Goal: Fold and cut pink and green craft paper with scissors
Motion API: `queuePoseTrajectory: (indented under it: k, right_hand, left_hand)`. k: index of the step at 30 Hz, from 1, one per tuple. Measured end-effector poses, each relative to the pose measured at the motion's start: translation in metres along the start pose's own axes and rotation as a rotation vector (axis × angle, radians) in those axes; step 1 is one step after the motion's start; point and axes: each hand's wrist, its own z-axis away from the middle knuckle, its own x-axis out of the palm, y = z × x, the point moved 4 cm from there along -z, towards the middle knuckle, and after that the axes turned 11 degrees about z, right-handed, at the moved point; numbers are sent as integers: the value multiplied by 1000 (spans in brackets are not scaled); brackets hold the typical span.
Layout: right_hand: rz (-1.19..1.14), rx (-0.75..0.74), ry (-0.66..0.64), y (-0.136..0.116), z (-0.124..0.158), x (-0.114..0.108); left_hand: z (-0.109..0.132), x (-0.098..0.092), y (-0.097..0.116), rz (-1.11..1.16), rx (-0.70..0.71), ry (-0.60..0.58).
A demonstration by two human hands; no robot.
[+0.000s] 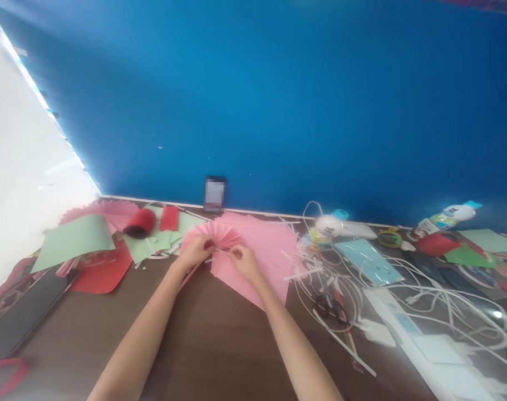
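Note:
A pink pleated paper fan (225, 233) is spread in a half round between my two hands, above the table. My left hand (197, 252) is closed on the fan near its centre, with the fingers bent over the folds. At the fan's lower right end, the fingers of my right hand (244, 260) are pinched together on its edge. A thin pale line runs between the fingertips; whether it is a fold or a strip, I cannot tell. Under the right hand lies a large pink paper sheet (274, 250).
On the left are another pink pleated fan (119, 210), green paper (75, 242), red paper (105, 273) and a red roll (140, 224). To the right stand glue bottles (325, 227), with scissors (331, 309), tangled white cables and a power strip (428, 345). A phone (215, 194) leans on the blue wall.

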Motion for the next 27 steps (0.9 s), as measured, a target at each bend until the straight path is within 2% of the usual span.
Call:
queuePoseTrajectory:
  k: [14,21,27]
  right_hand:
    - [154,-27,64,-8,-4,1]
    - [236,-62,98,-8,-1,3]
    - [375,-12,121,-10,0,4]
  left_hand:
    - [-1,2,7,-170,74,15]
    - [-3,6,3,-193,39,67]
    - [-4,6,-3,-193,-4,88]
